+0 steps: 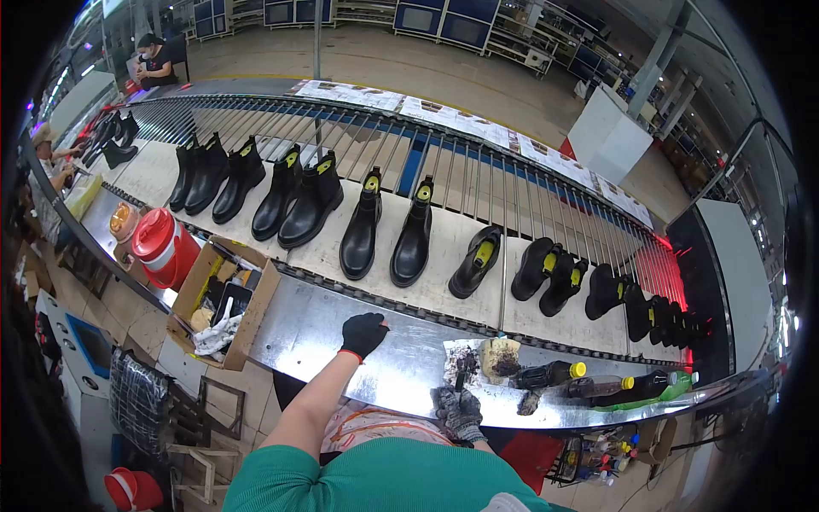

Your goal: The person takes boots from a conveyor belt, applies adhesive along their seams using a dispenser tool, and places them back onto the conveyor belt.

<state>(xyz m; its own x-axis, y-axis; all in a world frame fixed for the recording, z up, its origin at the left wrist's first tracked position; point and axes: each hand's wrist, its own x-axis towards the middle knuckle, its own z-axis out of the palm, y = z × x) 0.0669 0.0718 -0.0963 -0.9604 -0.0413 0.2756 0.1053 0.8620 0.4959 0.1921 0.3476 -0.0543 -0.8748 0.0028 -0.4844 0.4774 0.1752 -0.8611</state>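
My left hand (365,334), in a black glove with a red cuff, rests on the metal worktop with its fingers curled in and nothing visible in them. My right hand (459,411), in a stained grey glove, is closed around a thin dark stick-like tool (461,380); its exact kind is too small to tell. The tool's far end is over a white cloth or paper (455,352) smeared with dark stains. Right beside that lies a yellowish sponge (500,357) with dark smears. A small stained lump (529,403) sits to the right of my right hand.
Black ankle boots (360,230) stand along the conveyor (529,328) beyond the worktop (299,320). Bottles of dark liquid (546,375) lie at right. At left are a cardboard box (256,311) of tools and a red jug (164,247). Other people sit at far left.
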